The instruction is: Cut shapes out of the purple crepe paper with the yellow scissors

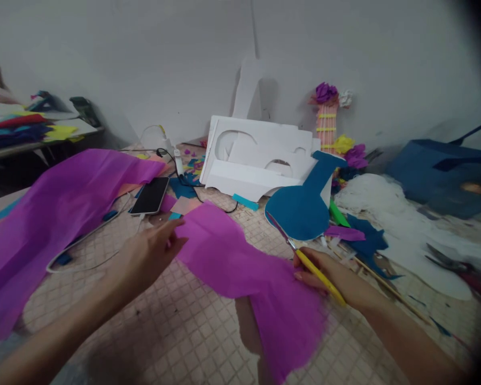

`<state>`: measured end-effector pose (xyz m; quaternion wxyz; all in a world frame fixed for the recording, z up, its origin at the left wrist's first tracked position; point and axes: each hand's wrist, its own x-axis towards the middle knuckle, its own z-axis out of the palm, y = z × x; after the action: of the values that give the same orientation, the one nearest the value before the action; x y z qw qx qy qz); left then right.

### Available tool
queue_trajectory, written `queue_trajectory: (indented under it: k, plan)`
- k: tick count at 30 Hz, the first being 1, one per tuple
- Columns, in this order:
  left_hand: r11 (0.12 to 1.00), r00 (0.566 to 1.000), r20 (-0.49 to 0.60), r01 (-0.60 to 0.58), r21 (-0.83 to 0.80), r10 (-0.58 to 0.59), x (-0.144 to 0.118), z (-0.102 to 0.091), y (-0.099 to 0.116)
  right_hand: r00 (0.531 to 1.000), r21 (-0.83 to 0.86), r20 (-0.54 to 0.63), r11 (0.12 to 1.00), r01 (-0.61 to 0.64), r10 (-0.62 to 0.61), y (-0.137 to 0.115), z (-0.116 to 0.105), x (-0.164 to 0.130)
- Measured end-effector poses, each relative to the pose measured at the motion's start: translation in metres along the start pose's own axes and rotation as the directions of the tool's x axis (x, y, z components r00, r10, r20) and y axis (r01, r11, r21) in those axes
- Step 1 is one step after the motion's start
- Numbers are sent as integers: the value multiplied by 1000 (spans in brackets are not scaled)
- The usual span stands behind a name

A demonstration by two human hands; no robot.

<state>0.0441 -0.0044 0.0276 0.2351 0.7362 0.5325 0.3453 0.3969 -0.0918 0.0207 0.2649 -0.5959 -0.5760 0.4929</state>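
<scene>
My left hand [154, 248] is at the upper left edge of a purple sheet of paper [224, 256]. Its thumb and index finger are apart, with the fingertips by that edge; I cannot tell whether they touch it. In my right hand [324, 272] is a yellow-handled pair of scissors [315, 272], seen edge-on, its narrow tip pointing up and left. That hand lies over the purple sheet's right side. Just beyond the tip lies a blue flask-shaped cutout [299, 211] with a white edge. Under the purple sheet, a brownish piece [246, 321] partly shows.
White cut boards [256, 149] lean on the wall. A phone [150, 196] with a cable and a larger purple sheet [64, 219] lie left. Rightward are pliers [451, 262], white material [377, 214], a decorated pink column [326, 125], a blue bag [444, 171] and thin sticks [393, 291].
</scene>
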Motion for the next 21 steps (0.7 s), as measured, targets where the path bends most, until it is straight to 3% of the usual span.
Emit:
queue_trajectory:
  k: [2, 4, 5, 7, 9, 10, 11, 15, 17, 19, 21]
  plan:
    - [993, 991, 104, -76, -95, 86, 0, 16, 29, 999, -13, -24, 1000, 27, -27, 0, -1, 1]
    - [946, 937, 231, -201, -256, 262, -7, 36, 58, 999, -26, -38, 999, 21, -22, -1, -1, 1]
    - [905, 868, 324, -270, -329, 377, -13, 46, 69, 999, -33, -46, 999, 9, -11, -1, 0, 0]
    - [811, 656, 487, -390, -435, 577, -28, 62, 84, 998, -28, -60, 999, -15, 13, 0, 1, -2]
    - [741, 482, 565, -480, -470, 670, -42, 74, 89, 997, 1, -63, 999, -33, 33, 3, 1, -3]
    - [713, 420, 587, -525, -465, 692, -46, 78, 89, 998, 25, -55, 999, -35, 37, 5, 2, -3]
    - [688, 386, 594, -573, -446, 706, -50, 83, 88, 998, 50, -47, 998, -33, 35, 7, 2, -3]
    - [520, 301, 572, -812, -265, 763, -53, 98, 88, 999, 122, -49, 993, -5, 11, 10, 4, -2]
    - [475, 298, 587, -863, -171, 753, -54, 102, 92, 998, 127, -67, 992, -5, 14, 7, 5, -1]
    - [517, 327, 601, -838, -172, 729, -57, 101, 98, 997, 124, -75, 992, -7, 17, 3, 6, -2]
    - [609, 342, 619, -739, -287, 707, -58, 96, 102, 996, 118, -84, 993, -6, 16, -3, 7, -3]
